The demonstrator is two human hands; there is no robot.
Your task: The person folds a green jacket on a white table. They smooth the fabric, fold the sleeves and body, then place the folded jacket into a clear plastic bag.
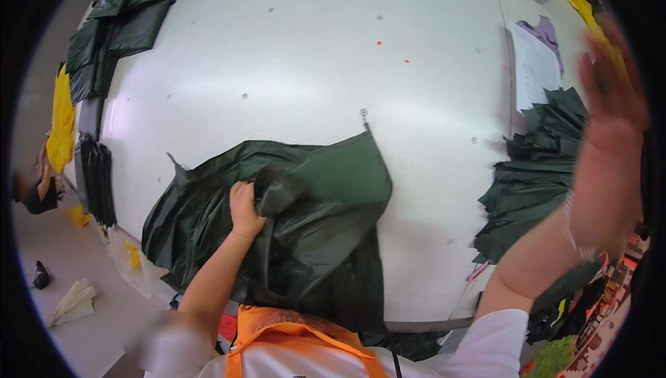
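Observation:
A crumpled dark green piece of thin, slightly shiny fabric is spread over the near part of the white table, its lower end hanging toward my waist. My left hand is closed on a bunched fold near its middle. One pointed corner of the fabric reaches up beside a small round metal fitting on the tabletop; I cannot tell whether they are joined. Raised at the far right, my right hand is blurred, with its fingers stretched out and nothing visible in it. Below that hand lies a pile of gathered dark green fabric.
The white table has small round fittings. Folded dark green bundles lie along its left edge, with yellow fabric beside them. A printed sheet and purple cloth lie at right. Another person's arm shows far left.

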